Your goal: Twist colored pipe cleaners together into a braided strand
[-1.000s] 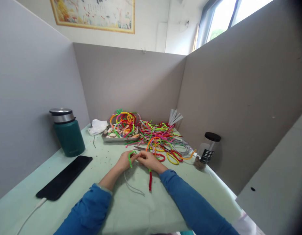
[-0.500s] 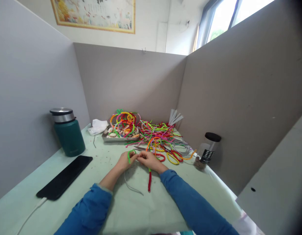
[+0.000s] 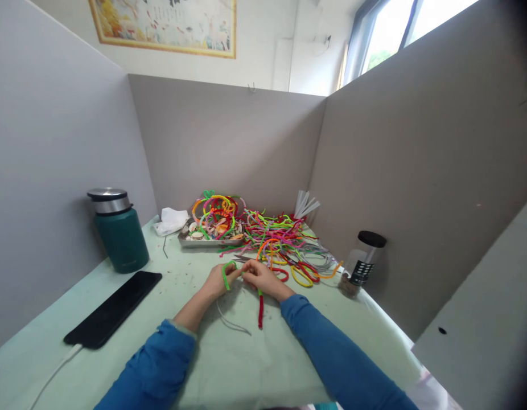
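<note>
Over the middle of the table, my left hand (image 3: 219, 280) is closed in a pinch on a bright green pipe cleaner (image 3: 226, 275), which curls over its fingers. My right hand (image 3: 260, 277) is pinched close beside it, fingertips nearly meeting the left ones. Below the right palm hangs a red pipe cleaner (image 3: 260, 313) with a green upper end; its upper part is hidden by the hand. A thin grey wire (image 3: 231, 324) trails under the left hand onto the table. Scissors (image 3: 243, 258) lie just behind the fingers, partly covered.
A metal tray (image 3: 210, 244) of shells and pipe-cleaner loops stands at the back, beside a heap of coloured pipe cleaners (image 3: 280, 228). At left are a green flask (image 3: 122, 242) and a black phone (image 3: 114, 307) on a cable. A clear jar (image 3: 361, 265) stands right.
My right hand has shifted slightly up and right, away from the left fingertips. The hanging red end has risen a little. The green loop at my left hand has turned slightly.
</note>
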A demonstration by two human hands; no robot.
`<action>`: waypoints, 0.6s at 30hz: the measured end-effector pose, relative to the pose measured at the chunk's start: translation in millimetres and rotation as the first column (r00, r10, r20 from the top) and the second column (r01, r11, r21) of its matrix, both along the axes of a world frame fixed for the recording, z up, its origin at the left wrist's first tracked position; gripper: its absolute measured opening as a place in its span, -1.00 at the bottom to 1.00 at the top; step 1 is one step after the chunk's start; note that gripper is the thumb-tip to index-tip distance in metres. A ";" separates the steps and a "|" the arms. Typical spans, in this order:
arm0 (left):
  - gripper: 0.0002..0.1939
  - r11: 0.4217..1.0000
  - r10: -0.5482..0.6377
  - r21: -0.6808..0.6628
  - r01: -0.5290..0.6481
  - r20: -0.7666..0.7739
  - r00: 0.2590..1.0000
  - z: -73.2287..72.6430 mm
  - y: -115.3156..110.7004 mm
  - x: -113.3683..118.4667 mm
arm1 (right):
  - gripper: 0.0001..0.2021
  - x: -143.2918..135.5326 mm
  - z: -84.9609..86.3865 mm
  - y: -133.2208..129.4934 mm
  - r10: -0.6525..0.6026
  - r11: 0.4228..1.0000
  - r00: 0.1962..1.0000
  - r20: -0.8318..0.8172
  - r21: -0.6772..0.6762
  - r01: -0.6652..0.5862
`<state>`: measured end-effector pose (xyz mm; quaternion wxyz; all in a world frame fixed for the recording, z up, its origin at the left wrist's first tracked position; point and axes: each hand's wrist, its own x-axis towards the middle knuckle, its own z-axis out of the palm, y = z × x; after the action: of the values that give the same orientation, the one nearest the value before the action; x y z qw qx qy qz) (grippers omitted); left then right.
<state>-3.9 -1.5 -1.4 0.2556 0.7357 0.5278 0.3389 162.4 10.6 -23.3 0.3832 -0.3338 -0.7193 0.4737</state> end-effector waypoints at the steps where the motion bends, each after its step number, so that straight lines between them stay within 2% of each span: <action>1: -0.65 1.000 0.002 -0.010 -0.002 0.010 1.000 0.6 -0.7 0.2 | -0.88 -0.2 0.0 0.1 -0.003 1.000 1.000 0.001 0.000 0.003; 8: -0.72 0.992 0.036 -0.126 -0.026 0.083 0.996 1.6 -2.9 1.7 | -0.89 -0.4 0.2 -0.2 0.005 1.000 1.000 -0.009 -0.005 -0.005; 13: -0.69 0.997 0.040 -0.072 -0.038 0.039 0.998 3.7 -4.5 1.7 | -0.90 -0.8 -0.1 -0.1 -0.005 1.000 1.000 -0.011 -0.003 0.005; 18: -0.63 0.994 0.110 0.003 -0.111 0.042 0.993 5.7 -5.0 -0.8 | -0.90 -0.8 -0.8 1.5 -0.032 0.999 0.999 0.001 -0.008 0.032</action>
<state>-4.8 -6.5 4.2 0.2452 0.6990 0.5613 0.3692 161.5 12.0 -24.1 0.3890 -0.3472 -0.7121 0.4702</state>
